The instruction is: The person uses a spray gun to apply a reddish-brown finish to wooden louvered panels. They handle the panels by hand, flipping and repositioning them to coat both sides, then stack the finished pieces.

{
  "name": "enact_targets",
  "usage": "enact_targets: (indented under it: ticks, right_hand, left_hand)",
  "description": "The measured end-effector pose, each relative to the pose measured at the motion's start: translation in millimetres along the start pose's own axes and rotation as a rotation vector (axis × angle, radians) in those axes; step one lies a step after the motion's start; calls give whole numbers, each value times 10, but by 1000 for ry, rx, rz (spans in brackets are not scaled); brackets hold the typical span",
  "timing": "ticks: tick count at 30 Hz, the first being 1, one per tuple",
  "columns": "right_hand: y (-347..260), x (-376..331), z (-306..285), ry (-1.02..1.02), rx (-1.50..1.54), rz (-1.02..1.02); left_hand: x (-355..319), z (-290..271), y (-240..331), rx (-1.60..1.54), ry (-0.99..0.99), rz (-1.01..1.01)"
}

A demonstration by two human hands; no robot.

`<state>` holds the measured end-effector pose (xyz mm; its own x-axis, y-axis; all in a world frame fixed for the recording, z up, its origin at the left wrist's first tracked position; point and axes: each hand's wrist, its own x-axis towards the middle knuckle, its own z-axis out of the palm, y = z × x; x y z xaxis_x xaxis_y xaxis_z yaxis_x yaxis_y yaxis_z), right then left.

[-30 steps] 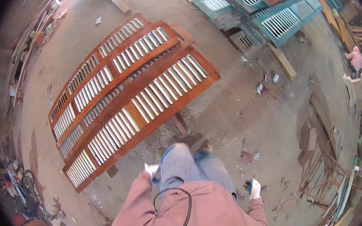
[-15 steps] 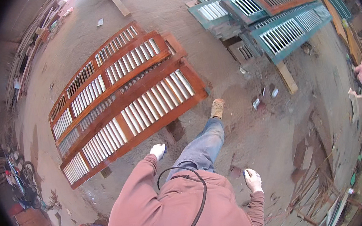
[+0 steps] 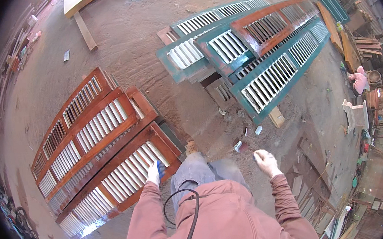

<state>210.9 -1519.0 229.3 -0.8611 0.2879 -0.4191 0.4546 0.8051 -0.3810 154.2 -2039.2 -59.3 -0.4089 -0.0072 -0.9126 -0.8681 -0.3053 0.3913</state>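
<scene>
Spreading across most of what I see is the dusty floor (image 3: 136, 28) of a workshop yard, with the stack of red-brown louvred shutters (image 3: 97, 147) lying flat on it to my left, its near corner just beside my left hand (image 3: 153, 173). Further off, ahead and to my right, lies a second pile of teal shutters (image 3: 259, 53) with one red-framed one on top, resting on timber blocks. A pale plank (image 3: 81, 15) lies at the far edge, and scrap wood (image 3: 355, 44) is heaped along the right side. A black cable (image 3: 190, 221) loops over my pink jacket. My left hand, in a glove with blue on it, hangs loosely curled and grips nothing; my right hand (image 3: 266, 160), gloved in white, is half closed and also empty, well apart from any shutter. I judge the red-brown shutters long, stiff and fairly heavy, with thin slats that would crack under pressure, so I would take hold by the solid frame rails near the corner, never by the slats.
</scene>
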Motion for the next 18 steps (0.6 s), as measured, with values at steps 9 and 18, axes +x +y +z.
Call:
enact_targets:
  ticks: [9,18]
  right_hand:
    - [355,1495,-350,-399,-152,21]
    - [-412,4105,-1031,-256,-356,-395]
  left_hand:
    - [75,1006,1688,-133,63,257]
    - [252,1071,422,-1140,475,-107]
